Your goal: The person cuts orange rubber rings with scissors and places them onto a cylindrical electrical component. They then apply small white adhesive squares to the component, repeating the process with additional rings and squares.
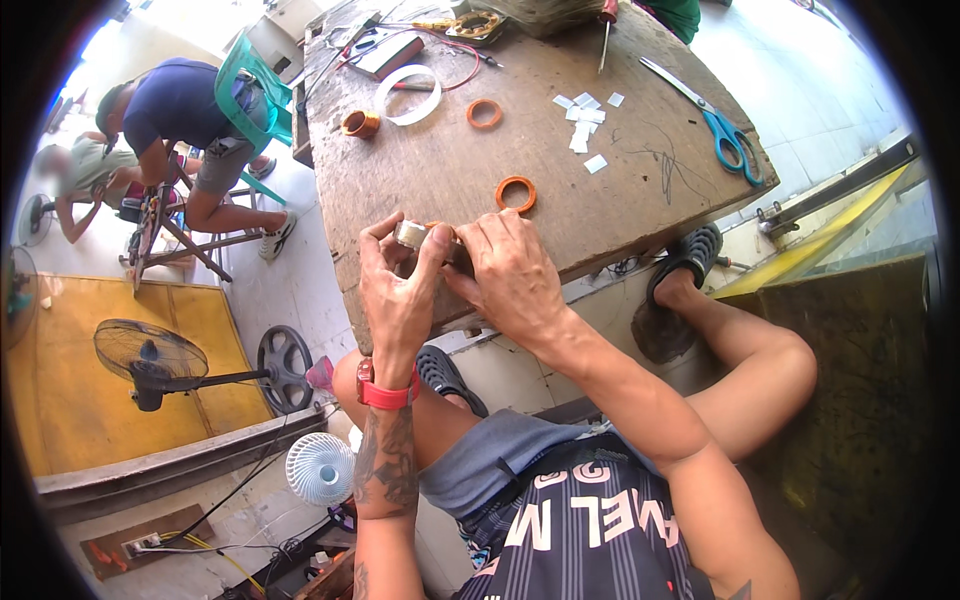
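My left hand (393,285) is closed around a small silver cylindrical piece (410,234) at the near left edge of the wooden table (430,160). Right beside it, my right hand (512,275) has its fingers curled and pressed together. A bit of orange shows between the two hands, but what the right fingers pinch is mostly hidden. Just beyond the right hand lies an orange wire coil (516,180). Farther off are a thinner orange ring (484,102) and a copper-coloured coil (361,124).
A white ring (437,98), a small box (388,58) with leads, several white slips (583,128), blue-handled scissors (722,135), a screwdriver (605,45) and loose thin wire (668,170) lie on the table. Fans (320,469) stand at left, where other people (185,105) sit.
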### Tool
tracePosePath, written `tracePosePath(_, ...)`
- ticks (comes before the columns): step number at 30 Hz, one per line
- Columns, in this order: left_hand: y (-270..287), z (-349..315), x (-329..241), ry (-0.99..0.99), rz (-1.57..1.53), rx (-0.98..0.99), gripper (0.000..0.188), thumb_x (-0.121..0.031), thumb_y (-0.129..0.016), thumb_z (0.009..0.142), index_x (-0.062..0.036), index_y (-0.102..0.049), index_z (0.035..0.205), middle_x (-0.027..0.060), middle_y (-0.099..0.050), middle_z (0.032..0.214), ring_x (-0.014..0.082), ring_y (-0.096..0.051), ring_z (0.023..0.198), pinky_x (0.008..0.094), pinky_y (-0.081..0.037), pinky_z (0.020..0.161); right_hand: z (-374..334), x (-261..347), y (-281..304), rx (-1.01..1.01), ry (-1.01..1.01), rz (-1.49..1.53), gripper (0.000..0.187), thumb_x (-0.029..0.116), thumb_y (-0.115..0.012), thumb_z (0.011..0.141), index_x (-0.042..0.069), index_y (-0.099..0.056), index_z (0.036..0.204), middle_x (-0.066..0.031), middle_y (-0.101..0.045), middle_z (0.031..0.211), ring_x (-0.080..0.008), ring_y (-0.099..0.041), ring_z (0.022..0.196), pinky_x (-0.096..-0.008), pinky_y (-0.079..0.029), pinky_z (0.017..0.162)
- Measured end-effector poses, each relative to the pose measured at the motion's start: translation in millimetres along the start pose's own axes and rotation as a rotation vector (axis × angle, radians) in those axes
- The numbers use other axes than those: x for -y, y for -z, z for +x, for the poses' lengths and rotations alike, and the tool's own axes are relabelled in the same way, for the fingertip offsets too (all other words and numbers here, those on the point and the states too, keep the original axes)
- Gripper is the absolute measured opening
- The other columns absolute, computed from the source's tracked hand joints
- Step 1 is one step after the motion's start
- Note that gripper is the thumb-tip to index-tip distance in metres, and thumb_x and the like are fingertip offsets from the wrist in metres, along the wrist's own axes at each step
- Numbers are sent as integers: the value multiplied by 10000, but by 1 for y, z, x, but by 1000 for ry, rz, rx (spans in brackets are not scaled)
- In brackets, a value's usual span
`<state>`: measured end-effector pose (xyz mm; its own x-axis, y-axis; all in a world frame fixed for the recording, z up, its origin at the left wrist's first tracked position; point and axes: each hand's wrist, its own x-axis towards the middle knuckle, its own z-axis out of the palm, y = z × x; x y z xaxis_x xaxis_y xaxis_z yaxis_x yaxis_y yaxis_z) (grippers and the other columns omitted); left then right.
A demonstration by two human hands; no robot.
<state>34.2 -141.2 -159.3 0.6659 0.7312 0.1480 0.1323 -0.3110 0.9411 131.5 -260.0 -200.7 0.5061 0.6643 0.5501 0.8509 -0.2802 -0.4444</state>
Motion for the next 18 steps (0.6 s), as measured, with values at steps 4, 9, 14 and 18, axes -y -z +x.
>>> tracePosePath(4,5,4,5,-25,54,59,672,-327,-870,935,36,-543,1397,172,-748,1207,202,-703,1093,354,-549,989,4,2,6,135,-26,13,548,393,-840,876,55,-670,1273,-129,-655,1156,-311,-615,1133,-440,-477,1031)
tracePosePath(9,25,26,6,-263,183,298,742,-295,-918,858,-14,-560,1443,182,-697,1359,265,-668,1251,414,-500,1107,-8,-16,54,12,34,-19,722,505,-752,960,31,-565,1472,-155,-618,1324,-304,-567,1259,-454,-455,1087)
tracePosePath(14,28,29,-8,-336,264,404,771,-298,-936,814,-59,-587,1459,168,-670,1431,341,-610,1376,460,-469,1169,-6,-94,109,177,-40,-317,735,579,-690,989,56,-594,1496,-136,-615,1412,-320,-539,1336,-471,-420,1159)
tracePosePath(18,15,5,-31,-650,485,155,698,-291,-913,830,-92,-622,1432,153,-688,1360,343,-605,1337,481,-463,1144,-9,-125,124,195,180,-401,735,635,-627,1001,57,-638,1456,-104,-627,1440,-297,-533,1382,-474,-385,1213)
